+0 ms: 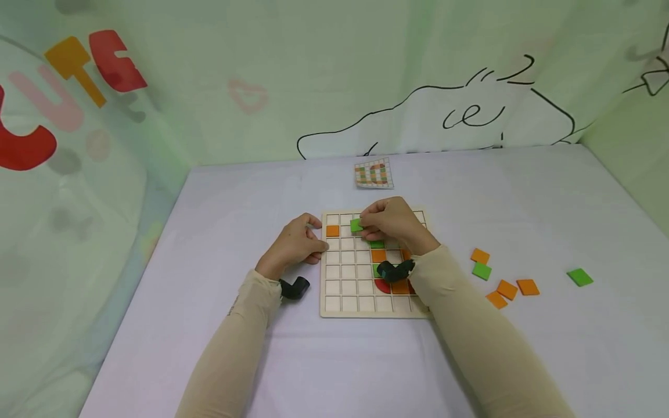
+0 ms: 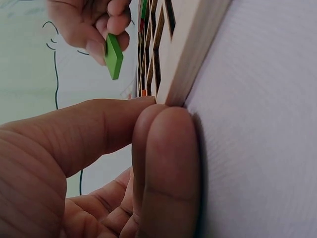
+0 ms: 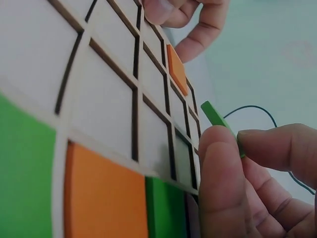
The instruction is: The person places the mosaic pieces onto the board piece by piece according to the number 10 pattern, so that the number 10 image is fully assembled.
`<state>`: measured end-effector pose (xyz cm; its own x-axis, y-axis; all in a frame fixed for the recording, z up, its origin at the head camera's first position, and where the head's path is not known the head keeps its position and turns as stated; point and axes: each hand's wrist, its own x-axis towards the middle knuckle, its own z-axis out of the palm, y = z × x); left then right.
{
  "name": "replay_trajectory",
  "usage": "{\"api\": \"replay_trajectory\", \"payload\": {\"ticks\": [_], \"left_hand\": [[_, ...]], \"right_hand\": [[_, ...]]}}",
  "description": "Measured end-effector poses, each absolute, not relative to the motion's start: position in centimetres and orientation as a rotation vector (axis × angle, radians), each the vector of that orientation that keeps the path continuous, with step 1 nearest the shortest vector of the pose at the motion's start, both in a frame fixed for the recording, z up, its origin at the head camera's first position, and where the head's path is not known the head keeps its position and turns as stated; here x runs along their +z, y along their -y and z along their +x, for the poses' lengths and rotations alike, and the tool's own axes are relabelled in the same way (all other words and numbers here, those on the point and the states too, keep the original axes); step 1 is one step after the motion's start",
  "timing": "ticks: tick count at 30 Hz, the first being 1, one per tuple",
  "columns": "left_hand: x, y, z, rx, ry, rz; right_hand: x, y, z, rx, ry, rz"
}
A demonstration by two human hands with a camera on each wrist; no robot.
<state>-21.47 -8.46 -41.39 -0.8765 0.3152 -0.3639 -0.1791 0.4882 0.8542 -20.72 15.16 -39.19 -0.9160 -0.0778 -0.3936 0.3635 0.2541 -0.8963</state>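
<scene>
A wooden grid board (image 1: 349, 305) lies flat on the table, with orange, green and red pieces in some squares. My left hand (image 1: 297, 242) holds the board's left edge, thumb and fingertips against the rim. Between thumb and fingers, my right hand (image 1: 394, 223) pinches a green square tile (image 1: 356, 225) above the upper rows. In the right wrist view this green tile (image 3: 214, 115) is tilted and raised off the grid. One orange tile (image 1: 333, 231) sits in the leftmost column near the top. My right hand and forearm hide part of the board's right side.
Right of the board lie several loose tiles, among them an orange tile (image 1: 528, 287) and a green tile (image 1: 580, 277) farther out. Behind the board is a pattern card (image 1: 374, 181) with a coloured grid. A printed curtain (image 1: 251, 133) hangs along the table's back edge.
</scene>
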Motion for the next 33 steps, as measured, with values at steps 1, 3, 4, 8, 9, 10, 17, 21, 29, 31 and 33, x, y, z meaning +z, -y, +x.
{"api": "replay_trajectory", "payload": {"ticks": [1, 3, 4, 8, 9, 10, 17, 21, 29, 31, 33], "left_hand": [[-41.4, 8.4, -21.5, 1.377, -2.257, 0.112], [-41.5, 8.4, -21.5, 1.375, -2.257, 0.111], [-41.5, 8.4, -21.5, 1.375, -2.256, 0.110], [-41.6, 8.4, -21.4, 1.373, -2.251, 0.111], [-41.6, 8.4, -21.4, 1.375, -2.247, 0.113], [-41.7, 8.4, -21.4, 1.378, -2.245, 0.113], [-41.6, 8.4, -21.4, 1.391, -2.239, 0.114], [-41.6, 8.5, -21.4, 1.388, -2.243, 0.115], [-41.5, 8.5, -21.5, 1.386, -2.242, 0.115], [-41.5, 8.5, -21.5, 1.390, -2.241, 0.113], [-41.5, 8.5, -21.5, 1.392, -2.240, 0.111]], "right_hand": [[-39.3, -14.9, -20.8, -1.700, -2.179, 0.260], [-39.4, -14.5, -20.8, -1.698, -2.182, 0.257], [-39.4, -14.3, -20.9, -1.697, -2.181, 0.259], [-39.7, -13.8, -20.8, -1.694, -2.185, 0.261], [-39.7, -13.7, -20.8, -1.692, -2.188, 0.265], [-39.7, -13.6, -20.8, -1.691, -2.192, 0.270], [-39.9, -13.3, -20.8, -1.688, -2.221, 0.277], [-39.9, -13.1, -20.9, -1.667, -2.240, 0.274], [-40.1, -13.1, -20.9, -1.645, -2.260, 0.250], [-40.1, -13.1, -20.9, -1.646, -2.262, 0.251], [-40.1, -13.1, -20.8, -1.653, -2.261, 0.246]]}}
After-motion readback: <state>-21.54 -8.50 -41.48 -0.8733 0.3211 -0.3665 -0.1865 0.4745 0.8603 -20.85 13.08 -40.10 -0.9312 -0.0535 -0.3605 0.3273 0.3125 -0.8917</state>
